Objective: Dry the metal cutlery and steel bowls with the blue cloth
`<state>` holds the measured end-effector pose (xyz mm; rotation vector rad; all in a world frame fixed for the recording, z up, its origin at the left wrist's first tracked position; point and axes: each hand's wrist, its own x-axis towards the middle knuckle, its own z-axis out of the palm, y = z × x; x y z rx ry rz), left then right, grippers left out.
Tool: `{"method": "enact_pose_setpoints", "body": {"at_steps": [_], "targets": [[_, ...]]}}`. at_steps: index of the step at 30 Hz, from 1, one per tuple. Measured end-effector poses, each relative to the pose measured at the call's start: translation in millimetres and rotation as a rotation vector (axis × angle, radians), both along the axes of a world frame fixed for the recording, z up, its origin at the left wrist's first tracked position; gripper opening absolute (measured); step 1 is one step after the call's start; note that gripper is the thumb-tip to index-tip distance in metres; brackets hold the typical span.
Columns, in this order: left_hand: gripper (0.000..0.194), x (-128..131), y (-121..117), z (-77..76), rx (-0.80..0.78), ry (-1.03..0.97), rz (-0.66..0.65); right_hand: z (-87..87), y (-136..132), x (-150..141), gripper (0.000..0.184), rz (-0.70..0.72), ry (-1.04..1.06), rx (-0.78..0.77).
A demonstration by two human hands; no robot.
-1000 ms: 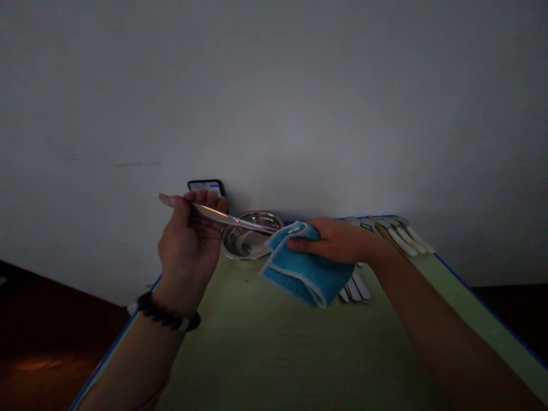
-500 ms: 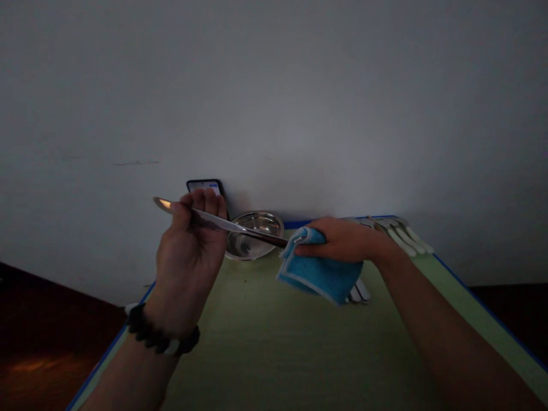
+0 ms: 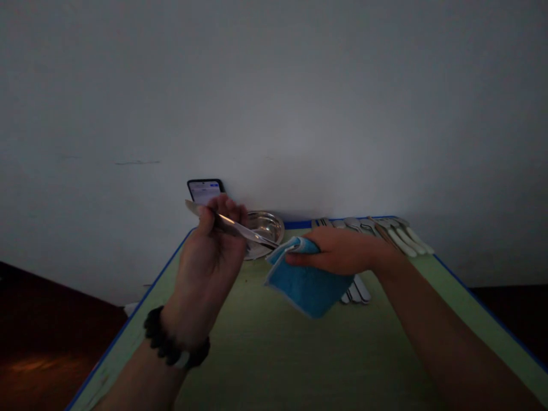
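Observation:
A shiny metal table knife (image 3: 237, 228) slants across the middle of the view above the table. My left hand (image 3: 216, 251), palm up with a dark beaded bracelet at the wrist, grips its blade between thumb and fingers; the blade tip pokes out to the left. My right hand (image 3: 338, 248) is closed on a blue cloth (image 3: 312, 285), which wraps the knife's handle end and hides it. Part of the cloth hangs down below the fingers. Behind the knife stands a round steel bowl (image 3: 272, 222), partly covered by my left hand.
A phone (image 3: 205, 189) leans against the wall behind my left hand. Several spoons and forks and white-handled cutlery (image 3: 406, 237) lie along the table's back right edge. More handles (image 3: 357, 291) show beneath the cloth. The green table (image 3: 274, 354) has a blue edge.
My left hand has moved right along with the knife, closer to my right hand. The cloth has shifted slightly left and hangs lower. More of the cutlery at the back shows.

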<state>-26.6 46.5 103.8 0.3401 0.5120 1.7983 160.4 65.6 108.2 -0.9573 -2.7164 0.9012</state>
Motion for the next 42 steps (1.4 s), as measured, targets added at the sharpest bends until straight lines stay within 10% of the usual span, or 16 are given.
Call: {"method": "enact_pose_setpoints", "body": {"at_steps": [5,13,27,36,42], "targets": [[0.037,21,-7,-9.8,-0.076,0.087,-0.132,-5.1,1,-7,0.036,0.094,0.023,0.023],[0.018,-10,9,-27.8,-0.014,0.694,-0.253,3.4,5,16,0.043,-0.153,-0.055,0.009],[0.007,-26,21,-36.6,-0.111,0.575,-0.070,-1.6,12,28,0.046,-0.167,-0.110,-0.096],[0.012,1,4,-30.3,-0.066,0.747,-0.252,2.5,5,14,0.040,-0.095,-0.051,0.000],[0.010,-16,11,-21.8,-0.027,0.713,-0.018,3.1,3,13,0.039,-0.100,-0.042,-0.047]]}}
